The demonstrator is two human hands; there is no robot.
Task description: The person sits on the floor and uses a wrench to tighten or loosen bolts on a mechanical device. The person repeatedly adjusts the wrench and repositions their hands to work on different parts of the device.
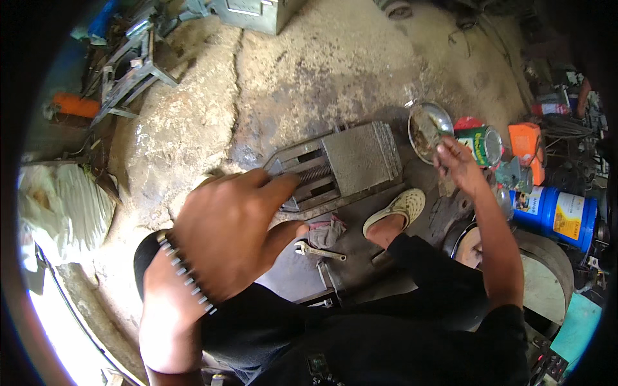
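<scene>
A heavy grey machine vise [360,161] with a threaded screw [314,174] lies on the floor in front of me. Over its left end is my left hand [222,235], smeared by motion, the index finger reaching toward the screw; its other fingers are mostly hidden. My right hand [457,166] is at the near right rim of a shiny metal bowl [441,116], which has something brown and dirty in it. The right fingers are curled and pressed together; what they hold, if anything, is unclear. An adjustable wrench [320,251] and a stained rag [327,233] lie nearer me.
Right of the bowl stand a green can [479,143], an orange plastic thing [526,145] and a blue bucket [555,215]. A metal stand [138,74] is at the far left, a grey metal box [257,14] at the back. My foot in a cream clog [405,209] is beside the vise.
</scene>
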